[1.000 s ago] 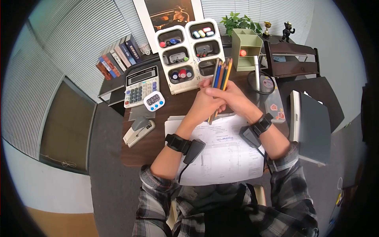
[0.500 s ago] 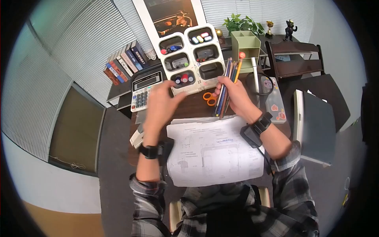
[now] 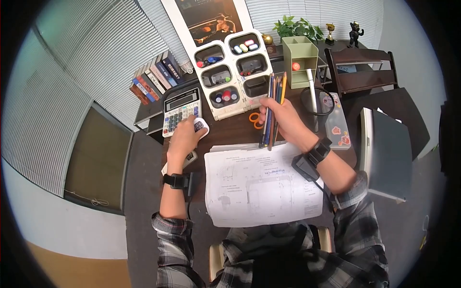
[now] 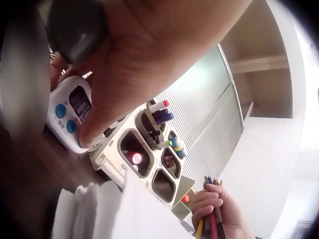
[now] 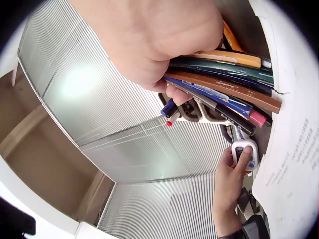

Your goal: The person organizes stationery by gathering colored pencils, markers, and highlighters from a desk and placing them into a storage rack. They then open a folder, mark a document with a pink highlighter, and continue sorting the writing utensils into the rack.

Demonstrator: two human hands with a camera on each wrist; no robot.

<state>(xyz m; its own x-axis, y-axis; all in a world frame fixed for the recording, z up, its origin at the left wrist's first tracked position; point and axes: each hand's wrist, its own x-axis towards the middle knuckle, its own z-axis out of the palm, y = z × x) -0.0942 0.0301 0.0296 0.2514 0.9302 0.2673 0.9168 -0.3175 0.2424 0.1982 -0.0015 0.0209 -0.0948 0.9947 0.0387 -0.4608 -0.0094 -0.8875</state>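
Observation:
My left hand grips the white timer just below the calculator. In the left wrist view, the thumb lies on the face of the timer beside its blue buttons, with other fingers at the far edge. My right hand holds a bundle of pencils and pens upright above the papers' back edge. The right wrist view shows the lower ends of the bundle sticking out below the fist, brown, blue, green and orange among them.
Behind the hands stands a white organizer with markers in some compartments. Orange scissors handles lie before it. Papers cover the front; a stapler is partly under my left wrist. At right are a green holder and white stick.
My left hand has left the bundle, moved left and down to the timer and taken hold of it. My right hand has kept the bundle, now more upright.

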